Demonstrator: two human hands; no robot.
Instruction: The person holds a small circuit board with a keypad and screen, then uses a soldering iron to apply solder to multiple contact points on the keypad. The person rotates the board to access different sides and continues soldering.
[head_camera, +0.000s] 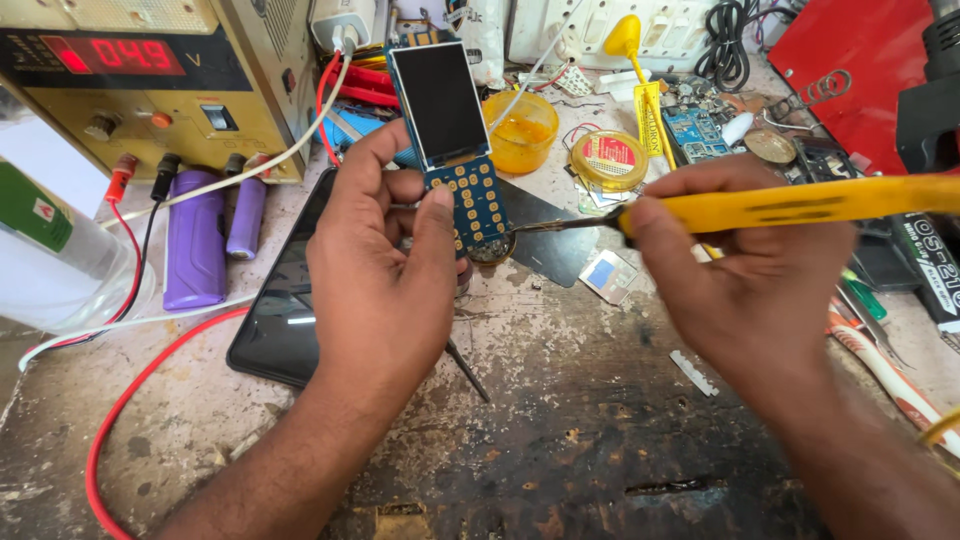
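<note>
The left hand (385, 290) holds a blue board (452, 150) with a dark screen on its top part. The fingers (365, 165) curl around the left edge of the board and the thumb (437, 225) presses flat on the front, on the part with the little gold dots. The board stands up tall, tilted a bit, above the fingers.

The right hand (745, 275) is closed tight around a yellow iron (800, 203). The fingers wrap over the handle and the thumb sits under it. The metal tip (545, 225) sticks out to the left of these fingers and touches the bottom corner of the board, just beside the left thumb.

Under the left hand lies a black phone (275, 310), flat on the worn table (560, 420). A thin pin (468, 370) lies on the table just below that hand. Left of the fingers are two purple lighters (195, 250), a red wire (130, 400) and a yellow box (130, 80) with red numbers. Past the board, between the two hands, are an orange cup (520, 130) and a round tin (608, 158). Right of the right hand lie pens (880, 365) and a red mat (860, 60).
</note>
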